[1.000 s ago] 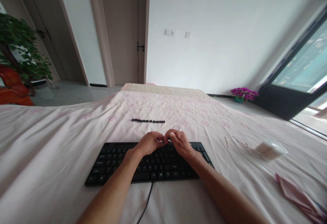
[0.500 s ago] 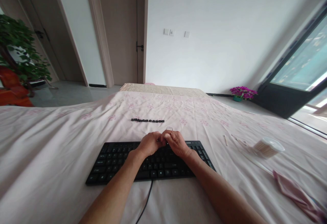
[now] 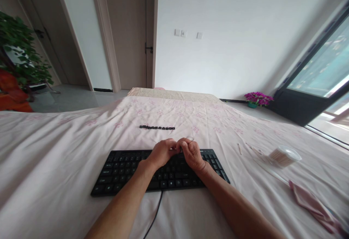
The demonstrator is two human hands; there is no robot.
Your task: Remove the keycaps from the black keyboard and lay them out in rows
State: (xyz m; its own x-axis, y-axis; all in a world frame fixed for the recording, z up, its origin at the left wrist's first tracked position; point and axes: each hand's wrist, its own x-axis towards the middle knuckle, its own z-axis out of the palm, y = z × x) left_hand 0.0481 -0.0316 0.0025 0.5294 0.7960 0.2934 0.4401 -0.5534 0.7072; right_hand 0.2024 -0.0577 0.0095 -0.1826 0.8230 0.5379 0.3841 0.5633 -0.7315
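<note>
A black keyboard (image 3: 122, 170) lies on the pink flowered sheet (image 3: 68, 144) in front of me. Both my hands hover over its upper middle rows, fingertips meeting. My right hand (image 3: 192, 154) is closed in a pinch around a small wire loop tool (image 3: 190, 138) that sticks up above the fingers. My left hand (image 3: 161, 151) is curled, its fingertips pressed against the keys beside the tool; what they hold, if anything, is hidden. A row of several removed black keycaps (image 3: 157, 127) lies on the sheet beyond the keyboard.
An open tub of cotton swabs (image 3: 284, 156) and loose swabs (image 3: 239, 148) lie to the right. A folded pink cloth (image 3: 311, 202) sits at the near right. The keyboard's cable (image 3: 154, 217) runs toward me. A potted plant (image 3: 19, 50) stands far left.
The wire loop tool tipped from right to centre and back to the right above my right fingers. Both hands stayed over the same spot on the keyboard.
</note>
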